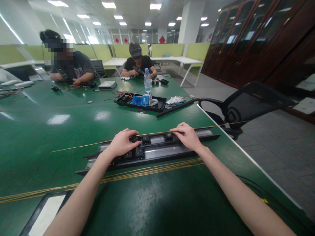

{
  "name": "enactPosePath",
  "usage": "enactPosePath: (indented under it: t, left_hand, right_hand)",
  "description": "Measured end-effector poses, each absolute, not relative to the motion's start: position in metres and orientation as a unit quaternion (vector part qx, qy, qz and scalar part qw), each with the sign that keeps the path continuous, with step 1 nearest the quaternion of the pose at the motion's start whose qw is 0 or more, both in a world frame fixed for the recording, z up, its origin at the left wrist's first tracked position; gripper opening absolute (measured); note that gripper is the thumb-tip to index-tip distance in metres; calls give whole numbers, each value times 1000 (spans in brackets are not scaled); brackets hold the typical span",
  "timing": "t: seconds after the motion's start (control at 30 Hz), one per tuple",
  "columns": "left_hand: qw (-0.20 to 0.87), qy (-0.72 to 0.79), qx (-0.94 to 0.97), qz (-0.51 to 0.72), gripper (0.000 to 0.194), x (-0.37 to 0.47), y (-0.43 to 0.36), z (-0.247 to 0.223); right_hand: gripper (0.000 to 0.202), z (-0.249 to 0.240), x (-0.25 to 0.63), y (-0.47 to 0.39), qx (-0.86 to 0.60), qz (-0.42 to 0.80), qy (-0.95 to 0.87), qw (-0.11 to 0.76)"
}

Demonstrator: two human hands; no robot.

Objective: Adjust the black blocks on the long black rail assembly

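Note:
A long thin gold-coloured rod [81, 146] runs along the back edge of a pair of black rails with clear strips [169, 150]. My left hand [122, 143] curls over the rear rail, its fingers at the rod and its thumb beside a small black block. Further right, my right hand [186, 135] pinches the rod near another black block [168, 135]. Several square black blocks [146, 140] sit in the rails between and under my hands. The rod's right end reaches past the table edge.
Several more gold rods [152, 169] lie in front of the rails. A white-topped flat item [46, 214] is at lower left. Behind stand a black tray [161, 104], a water bottle [147, 81] and gloves [175, 102]. Two people work across the green table; an office chair [253, 101] is right.

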State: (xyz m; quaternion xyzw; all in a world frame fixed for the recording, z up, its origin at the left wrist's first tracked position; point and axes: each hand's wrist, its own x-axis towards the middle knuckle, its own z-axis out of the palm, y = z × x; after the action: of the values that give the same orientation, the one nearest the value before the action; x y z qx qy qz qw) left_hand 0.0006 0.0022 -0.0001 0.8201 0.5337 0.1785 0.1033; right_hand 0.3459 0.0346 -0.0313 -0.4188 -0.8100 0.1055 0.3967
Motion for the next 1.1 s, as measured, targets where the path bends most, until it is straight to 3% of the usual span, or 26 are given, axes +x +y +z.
enactPosePath:
  t: [1.1]
  left_hand:
    - [100, 533, 819, 187, 40, 2, 1, 2]
  right_hand:
    - [18, -25, 345, 33, -424, 129, -804, 397]
